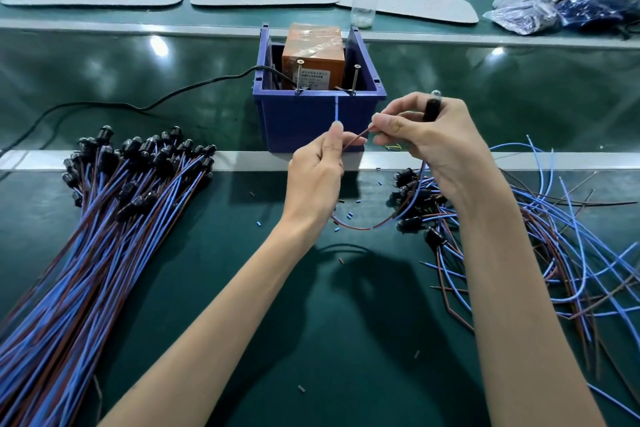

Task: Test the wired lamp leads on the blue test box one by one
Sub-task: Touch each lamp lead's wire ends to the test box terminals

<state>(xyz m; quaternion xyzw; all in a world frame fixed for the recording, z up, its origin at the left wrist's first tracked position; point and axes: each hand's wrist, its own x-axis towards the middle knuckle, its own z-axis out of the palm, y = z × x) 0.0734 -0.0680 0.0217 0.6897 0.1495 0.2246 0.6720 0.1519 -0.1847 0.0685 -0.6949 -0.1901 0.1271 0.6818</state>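
The blue test box [304, 125] stands on the green bench with an orange taped block [313, 48] inside and two long screws [299, 74] at its front rim. My left hand [317, 170] pinches a blue wire [336, 111] that points up toward the rim. My right hand [426, 139] grips a black lamp holder [432, 107] with a clear bulb at its top and pinches the brown wire [356, 139] between thumb and forefinger. Both hands hover just in front of the box.
A large bundle of lamp leads [114, 204] lies to the left, a loose tangled pile of leads [519, 229] to the right. A black power cable [145, 104] runs left from the box. Small bits of wire insulation [349, 215] litter the mat. Grey mats, a clear jar and plastic bags sit beyond.
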